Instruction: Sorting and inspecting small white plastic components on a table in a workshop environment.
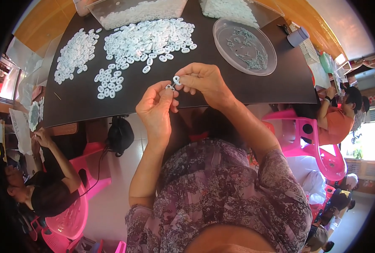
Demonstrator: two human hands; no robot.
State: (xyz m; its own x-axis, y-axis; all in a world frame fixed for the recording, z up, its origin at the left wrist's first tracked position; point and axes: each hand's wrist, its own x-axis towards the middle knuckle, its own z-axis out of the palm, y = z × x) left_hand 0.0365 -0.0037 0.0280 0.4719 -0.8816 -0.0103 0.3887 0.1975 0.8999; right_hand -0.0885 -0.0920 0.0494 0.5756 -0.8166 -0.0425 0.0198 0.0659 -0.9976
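Observation:
My left hand (156, 110) pinches a small white plastic piece (170, 87) at its fingertips, just over the near edge of the black table (255, 86). Right beside it, my right hand (202, 82) holds a small white ring piece (176, 79) between thumb and forefinger. The two pieces almost touch. A large heap of white ring pieces (147, 40) lies on the table beyond my hands, with a smaller heap (74, 54) to the far left and a small cluster (109, 82) nearer.
A clear round dish (245, 45) with small grey metal parts stands at the right. Clear trays of white pieces (137, 12) stand at the back. A seated person (44, 185) on a pink chair works at the left; another person (337, 120) sits at the right by pink chairs.

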